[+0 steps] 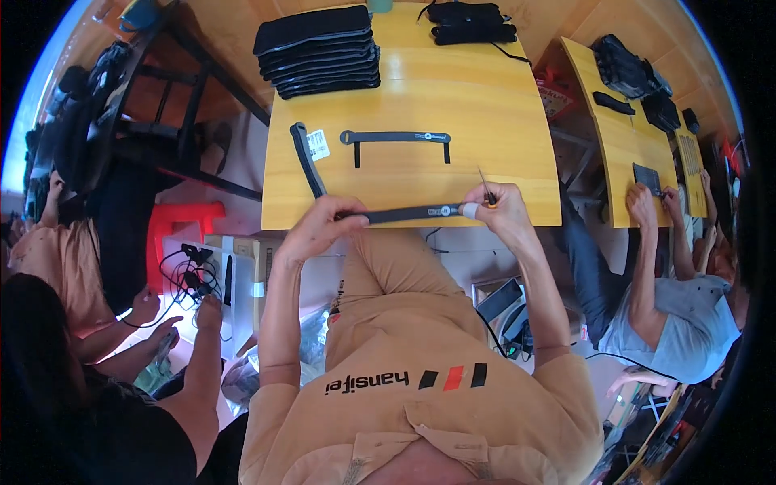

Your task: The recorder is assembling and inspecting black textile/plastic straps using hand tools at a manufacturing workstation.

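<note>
My left hand (322, 226) pinches one end of a black strap (408, 213), which stretches level across the table's near edge. My right hand (508, 217) grips the other end, where there is pale printing. A thin pointed tool (490, 194) with some orange on it sticks up from my right fingers; its kind is unclear. Something white (470, 210) wraps a digit of that hand. Beyond the held strap, another black strap (396, 137) with a looped end lies flat, two short black strips (356, 155) below it. Further dark straps (305, 158) lie by my left hand, beside a white label (318, 144).
A tall stack of black folded pieces (319, 52) stands at the table's (517, 105) far left, and a black bundle (470, 23) far right. People work on both sides. To the left are a red stool (174, 222) and a white bin (241, 299) with tangled cables.
</note>
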`<state>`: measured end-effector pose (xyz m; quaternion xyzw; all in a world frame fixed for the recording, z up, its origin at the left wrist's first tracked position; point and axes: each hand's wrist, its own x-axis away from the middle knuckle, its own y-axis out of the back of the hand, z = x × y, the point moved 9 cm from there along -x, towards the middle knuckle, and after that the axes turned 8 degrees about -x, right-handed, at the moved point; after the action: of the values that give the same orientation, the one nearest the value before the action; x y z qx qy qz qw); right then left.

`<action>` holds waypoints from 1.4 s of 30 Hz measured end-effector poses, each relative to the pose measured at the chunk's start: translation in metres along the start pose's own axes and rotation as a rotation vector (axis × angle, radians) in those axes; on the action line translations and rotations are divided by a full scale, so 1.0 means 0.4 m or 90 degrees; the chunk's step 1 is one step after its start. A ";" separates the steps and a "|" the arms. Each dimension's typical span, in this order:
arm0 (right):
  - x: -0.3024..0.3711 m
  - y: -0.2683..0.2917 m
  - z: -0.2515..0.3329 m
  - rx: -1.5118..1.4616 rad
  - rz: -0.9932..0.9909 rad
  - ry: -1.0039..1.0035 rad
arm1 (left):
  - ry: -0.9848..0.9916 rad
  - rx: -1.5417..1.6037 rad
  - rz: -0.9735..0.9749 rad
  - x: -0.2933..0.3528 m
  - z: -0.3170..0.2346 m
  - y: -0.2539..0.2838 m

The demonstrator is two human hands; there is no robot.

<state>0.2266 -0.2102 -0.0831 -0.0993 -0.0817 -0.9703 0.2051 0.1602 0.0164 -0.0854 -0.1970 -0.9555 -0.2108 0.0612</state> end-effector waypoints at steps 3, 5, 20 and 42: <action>-0.046 0.005 -0.034 -0.089 -0.028 -0.054 | 0.096 0.145 -0.123 -0.023 0.062 0.047; -0.075 0.004 -0.058 -0.153 -0.033 -0.110 | 0.157 0.146 -0.256 -0.031 0.083 0.098; -0.283 0.033 -0.141 -0.226 -0.141 -0.028 | 0.173 0.086 -0.473 -0.173 0.217 0.200; -0.291 0.065 -0.144 -0.087 -0.261 0.058 | 0.162 0.144 -0.514 -0.188 0.271 0.206</action>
<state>0.3324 -0.2006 -0.1622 -0.0502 -0.0250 -0.9984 -0.0004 0.2586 0.1050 -0.1671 0.2275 -0.9579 -0.1342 0.1127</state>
